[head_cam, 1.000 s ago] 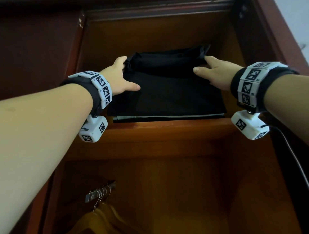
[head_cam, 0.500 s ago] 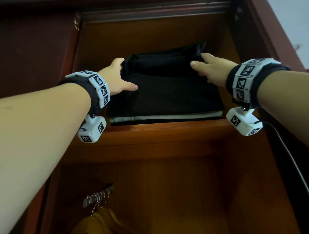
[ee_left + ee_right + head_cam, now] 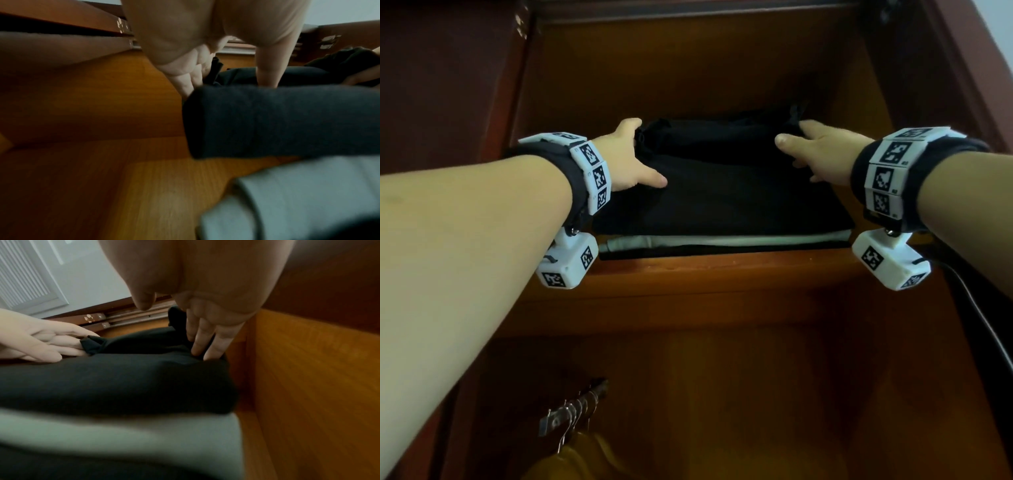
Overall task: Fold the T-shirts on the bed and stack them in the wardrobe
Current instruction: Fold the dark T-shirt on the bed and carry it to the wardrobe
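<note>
A stack of folded T-shirts lies on the wardrobe shelf [image 3: 722, 274]. The top black T-shirt [image 3: 722, 192] [image 3: 277, 121] [image 3: 113, 378] rests on a white T-shirt [image 3: 722, 239] [image 3: 308, 194] [image 3: 123, 434], with another dark one [image 3: 722, 250] at the bottom. My left hand [image 3: 626, 161] [image 3: 185, 48] [image 3: 41, 340] is at the top shirt's back left corner, thumb lying on the cloth and straight fingers against a bunched fold. My right hand [image 3: 822, 150] [image 3: 205, 305] presses straight fingers down at the back right edge, thumb lifted off.
The wardrobe's right side wall [image 3: 318, 369] stands close beside the stack. Below the shelf, hangers [image 3: 575, 411] hang on a rail at the lower left. A dark cable [image 3: 976, 308] runs down from my right wrist. Bare shelf wood [image 3: 102, 178] shows left of the stack.
Both hands have stayed at the top black shirt's back corners. The right hand's fingers have pushed further down along its right edge. The stack has not shifted.
</note>
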`<state>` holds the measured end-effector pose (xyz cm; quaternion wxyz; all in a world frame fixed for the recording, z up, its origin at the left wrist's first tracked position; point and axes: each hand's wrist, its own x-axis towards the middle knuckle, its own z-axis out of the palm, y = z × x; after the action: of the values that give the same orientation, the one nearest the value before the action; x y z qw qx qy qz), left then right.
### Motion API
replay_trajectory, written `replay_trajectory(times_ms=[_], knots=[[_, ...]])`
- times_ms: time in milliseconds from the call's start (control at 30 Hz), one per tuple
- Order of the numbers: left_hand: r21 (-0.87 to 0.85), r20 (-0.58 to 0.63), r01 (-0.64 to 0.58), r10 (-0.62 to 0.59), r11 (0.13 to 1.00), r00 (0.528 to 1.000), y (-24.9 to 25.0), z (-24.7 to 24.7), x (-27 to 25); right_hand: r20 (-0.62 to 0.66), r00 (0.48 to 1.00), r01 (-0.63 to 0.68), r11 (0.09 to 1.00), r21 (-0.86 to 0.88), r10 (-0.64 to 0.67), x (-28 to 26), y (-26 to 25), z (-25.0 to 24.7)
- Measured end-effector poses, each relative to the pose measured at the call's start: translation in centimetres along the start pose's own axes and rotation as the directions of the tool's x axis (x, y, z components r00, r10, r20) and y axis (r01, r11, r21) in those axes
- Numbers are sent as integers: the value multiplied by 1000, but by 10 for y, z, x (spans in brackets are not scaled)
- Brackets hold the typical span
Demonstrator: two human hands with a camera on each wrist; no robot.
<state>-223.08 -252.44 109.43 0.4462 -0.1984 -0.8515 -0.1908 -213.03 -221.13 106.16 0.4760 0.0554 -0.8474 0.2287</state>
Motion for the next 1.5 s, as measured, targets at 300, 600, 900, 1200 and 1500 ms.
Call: replay_trajectory(times_ms=[300, 600, 900, 1200, 1500], knots=[[170, 179, 188, -218, 967, 959, 8, 7, -34, 114, 959, -239, 958, -158, 258, -5, 8, 30], [-54, 411, 216, -175, 975, 895, -34, 6, -73, 176, 956, -118, 852, -511, 237, -57, 10, 20], [-126, 431, 169, -99, 978, 897, -45, 8, -77, 136, 969, -138, 907, -399, 207, -52, 17, 27], [-313, 425, 306, -155, 899, 892, -39, 11, -69, -15, 988, -145, 879, -454, 155, -42, 30, 37], [-230, 489, 307, -163, 924, 857, -29, 11, -65, 151, 970, -108, 892, -438, 191, -51, 24, 27]])
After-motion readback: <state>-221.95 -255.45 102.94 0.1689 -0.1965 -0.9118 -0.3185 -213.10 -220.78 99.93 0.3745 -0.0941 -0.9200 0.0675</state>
